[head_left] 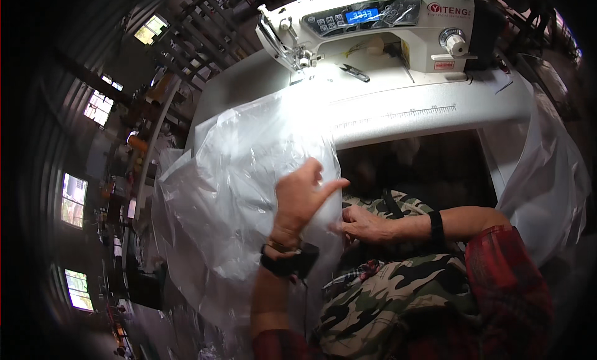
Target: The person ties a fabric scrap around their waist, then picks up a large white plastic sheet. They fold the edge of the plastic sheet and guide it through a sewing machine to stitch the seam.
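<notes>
A large sheet of clear plastic film [233,173] lies wrinkled over the left part of the sewing table and hangs off its front edge. Above the film is my left hand [300,195], its thumb stretched out to the right and its other fingers loosely curled, with nothing visible in them. To its right, my right hand [365,224] has its fingers closed at the film's right edge, by my lap; the fingertips are partly hidden. Beyond both hands stands a white sewing machine [373,33], its lamp shining brightly on the film's far end near the needle.
Small thread snips [354,72] lie on the machine bed. A ruler scale [398,116] runs along the pale tabletop [429,102]. More plastic film [540,180] hangs at the table's right side. Camouflage-patterned cloth [398,298] covers my lap. Windows and cluttered racks stand at the left.
</notes>
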The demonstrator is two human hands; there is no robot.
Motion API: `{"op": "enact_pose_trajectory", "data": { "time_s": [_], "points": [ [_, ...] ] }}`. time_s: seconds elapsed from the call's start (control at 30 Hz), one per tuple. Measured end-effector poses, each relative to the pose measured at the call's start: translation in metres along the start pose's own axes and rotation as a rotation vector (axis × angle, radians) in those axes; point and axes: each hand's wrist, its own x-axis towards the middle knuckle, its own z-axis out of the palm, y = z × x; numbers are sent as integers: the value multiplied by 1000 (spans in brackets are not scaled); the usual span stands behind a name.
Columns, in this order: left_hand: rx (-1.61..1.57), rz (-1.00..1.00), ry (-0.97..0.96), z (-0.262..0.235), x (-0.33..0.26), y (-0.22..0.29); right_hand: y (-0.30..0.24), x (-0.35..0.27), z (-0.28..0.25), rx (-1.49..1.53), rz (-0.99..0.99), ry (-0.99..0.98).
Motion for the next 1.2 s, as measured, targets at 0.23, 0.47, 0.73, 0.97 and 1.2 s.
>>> {"op": "enact_pose_trajectory", "data": {
  "time_s": [0.23, 0.47, 0.73, 0.97, 1.2],
  "points": [
    [-275, -269, -26, 38, -35, 4, 11, -2, 3, -17, -28, 59],
    [-404, -255, 22, 23, -53, 4, 3, -12, 4, 74, -16, 88],
    [40, 52, -75, 12, -55, 21, -23, -23, 12, -440, -225, 193],
    [-391, -199, -107, 5, -66, 12, -38, -16, 15, -863, -264, 22],
    [-395, -330, 1, -8, -79, 10, -90, 11, -78, -827, -441, -264]
  ]
}}
